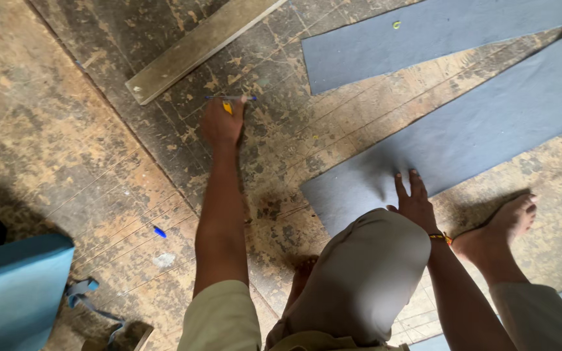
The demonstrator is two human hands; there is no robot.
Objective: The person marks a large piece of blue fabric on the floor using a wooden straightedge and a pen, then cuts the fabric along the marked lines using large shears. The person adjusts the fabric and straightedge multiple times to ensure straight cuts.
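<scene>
**Hands on the Worn Floor**

The left hand [222, 121] is in the middle of the frame, near the top. Its fingers are closed around a blue pen [231, 99] that lies flat on the scratched wooden floor [66, 130]. A long wooden strip [196, 47] lies just above it. The right hand [414, 201] is open and flat, pressing on a grey-blue sheet [489, 130] at the right. A bare foot [505, 224] rests beside it.

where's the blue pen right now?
In the head view the blue pen lies upper centre on the worn floor, at the fingertips of the left hand, just below the near end of the wooden plank.
</scene>
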